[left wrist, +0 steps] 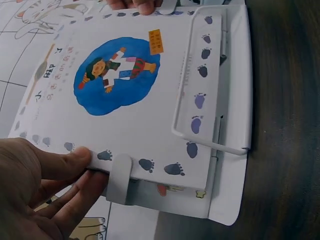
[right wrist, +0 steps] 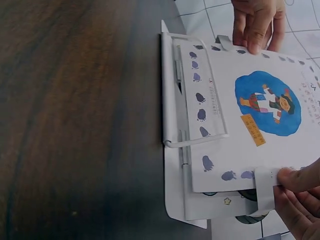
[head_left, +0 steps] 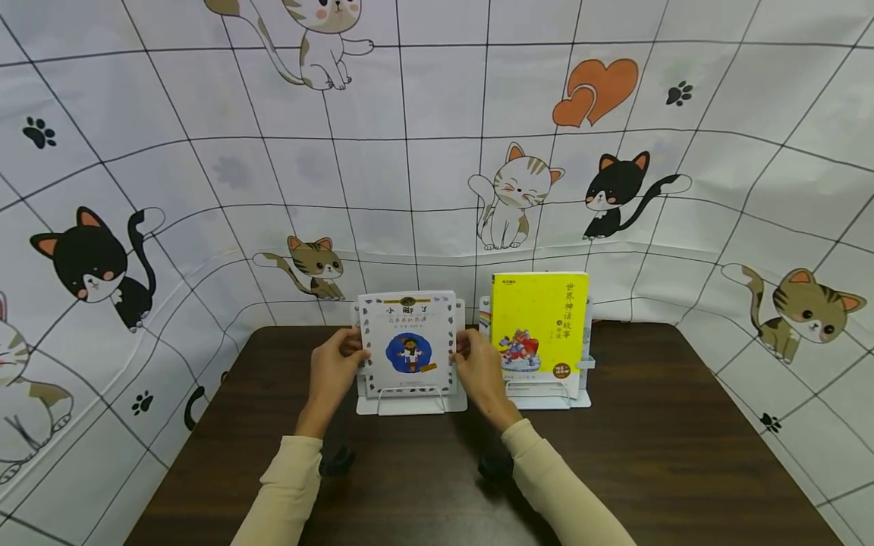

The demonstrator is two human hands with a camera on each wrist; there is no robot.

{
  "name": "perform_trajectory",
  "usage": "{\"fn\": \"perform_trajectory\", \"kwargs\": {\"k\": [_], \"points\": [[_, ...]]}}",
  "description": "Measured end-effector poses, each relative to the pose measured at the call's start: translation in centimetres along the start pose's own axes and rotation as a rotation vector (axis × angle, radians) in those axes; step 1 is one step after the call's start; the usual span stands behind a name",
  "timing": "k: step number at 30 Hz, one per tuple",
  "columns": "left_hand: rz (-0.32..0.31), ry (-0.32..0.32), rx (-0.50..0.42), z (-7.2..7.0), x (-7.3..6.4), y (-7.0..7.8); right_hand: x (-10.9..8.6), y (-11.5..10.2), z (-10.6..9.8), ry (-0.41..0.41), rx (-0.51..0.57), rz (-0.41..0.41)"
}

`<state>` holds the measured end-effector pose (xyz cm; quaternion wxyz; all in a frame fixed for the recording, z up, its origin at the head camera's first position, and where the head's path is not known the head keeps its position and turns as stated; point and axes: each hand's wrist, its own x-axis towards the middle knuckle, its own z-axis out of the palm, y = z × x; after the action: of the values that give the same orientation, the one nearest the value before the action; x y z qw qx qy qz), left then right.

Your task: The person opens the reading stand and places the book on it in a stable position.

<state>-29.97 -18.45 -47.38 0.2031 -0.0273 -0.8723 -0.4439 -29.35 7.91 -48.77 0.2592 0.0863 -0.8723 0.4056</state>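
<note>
A white picture book (head_left: 410,343) with a blue oval and a footprint border stands on a white book stand (head_left: 411,404). Its foot sits behind the stand's wire holder (left wrist: 176,120). My left hand (head_left: 334,373) pinches the book's left edge, thumb on the cover and fingers behind. On the opposite edge, my right hand (head_left: 480,371) pinches it the same way, close to a side clip (right wrist: 264,190) of the stand. In the left wrist view, the left thumb (left wrist: 75,159) presses the cover border just beside another side clip (left wrist: 120,177).
Right of the right hand, a yellow book (head_left: 539,322) stands on a second white stand (head_left: 580,400). Both stands are near the back of the dark wooden table (head_left: 655,470). A white gridded backdrop (head_left: 437,174) with cartoon cats hangs behind and around it.
</note>
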Motion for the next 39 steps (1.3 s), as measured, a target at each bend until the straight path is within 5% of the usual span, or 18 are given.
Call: {"fn": "perform_trajectory", "kwargs": {"k": [11, 29, 39], "points": [[0.021, -0.007, 0.028, -0.3, -0.2, -0.6, -0.2, -0.1, 0.1, 0.028, 0.007, -0.015], [-0.031, -0.001, 0.053, -0.5, -0.8, -0.5, -0.6, -0.1, 0.3, 0.054, 0.011, -0.029], [-0.018, -0.028, 0.07, -0.4, -2.4, 1.9, -0.6, -0.1, -1.9, 0.053, 0.038, -0.062]]}}
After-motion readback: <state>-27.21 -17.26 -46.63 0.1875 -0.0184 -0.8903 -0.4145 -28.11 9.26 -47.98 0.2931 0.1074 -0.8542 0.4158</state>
